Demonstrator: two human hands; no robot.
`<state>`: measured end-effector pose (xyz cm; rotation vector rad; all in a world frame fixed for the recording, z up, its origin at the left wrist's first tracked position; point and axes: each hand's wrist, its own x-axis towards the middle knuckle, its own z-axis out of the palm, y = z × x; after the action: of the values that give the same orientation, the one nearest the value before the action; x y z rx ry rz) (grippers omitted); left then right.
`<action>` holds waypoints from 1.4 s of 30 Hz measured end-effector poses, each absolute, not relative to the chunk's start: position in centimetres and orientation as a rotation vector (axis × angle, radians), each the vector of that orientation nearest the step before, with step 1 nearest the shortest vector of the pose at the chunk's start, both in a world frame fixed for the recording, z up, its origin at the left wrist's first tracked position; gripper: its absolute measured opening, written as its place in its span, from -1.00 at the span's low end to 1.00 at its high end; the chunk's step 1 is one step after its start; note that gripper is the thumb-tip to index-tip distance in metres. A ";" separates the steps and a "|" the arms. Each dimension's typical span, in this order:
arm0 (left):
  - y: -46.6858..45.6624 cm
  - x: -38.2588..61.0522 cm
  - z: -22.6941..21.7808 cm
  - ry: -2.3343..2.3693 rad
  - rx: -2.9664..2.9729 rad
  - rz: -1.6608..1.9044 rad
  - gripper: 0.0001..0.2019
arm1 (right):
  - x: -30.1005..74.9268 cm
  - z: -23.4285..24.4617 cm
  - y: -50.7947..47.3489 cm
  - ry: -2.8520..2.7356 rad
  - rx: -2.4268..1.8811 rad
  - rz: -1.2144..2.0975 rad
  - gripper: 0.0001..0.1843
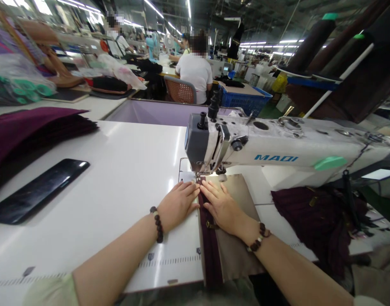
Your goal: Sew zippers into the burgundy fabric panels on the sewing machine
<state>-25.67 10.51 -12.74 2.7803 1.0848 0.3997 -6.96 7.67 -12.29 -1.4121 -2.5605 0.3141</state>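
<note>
Taupe fabric panel (235,250) with a maroon strip (209,250) held flat before a sewing machine (278,144)
Both hands are spread open, with nothing gripped: the left hand (177,206) is laid on the white table (118,170), fingers at the strip's edge, and the right hand (222,206) is pressed on the panel, just near the presser foot (198,175). A black phone (38,191) is placed far left; dark maroon fabric pieces (316,225) are heaped right.

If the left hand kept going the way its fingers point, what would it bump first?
The left hand would probably bump the sewing machine's presser foot first, though depth is hard to tell.
</note>
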 end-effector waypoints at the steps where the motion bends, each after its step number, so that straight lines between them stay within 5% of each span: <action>1: 10.4 -25.7 -12.6 1.082 2.788 0.400 -0.64 | -6.9 -12.3 7.7 -2.563 -1.418 0.310 -0.47; 8: 4.4 -25.9 -10.0 0.745 2.869 0.337 -0.59 | -6.9 -12.0 7.6 -2.566 -1.426 0.292 -0.52; 12: 0.1 -25.0 -9.8 0.591 2.878 0.591 -0.80 | -6.7 -12.0 7.5 -2.545 -1.422 0.286 -0.53; 42: -1.5 -23.7 -11.8 0.810 2.769 0.962 -0.68 | -7.0 -11.9 7.6 -2.582 -1.373 0.277 -0.52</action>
<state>-23.72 -1.46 -11.84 2.7687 0.8097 0.9622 -7.03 7.62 -11.94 -1.3727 -2.5821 0.2771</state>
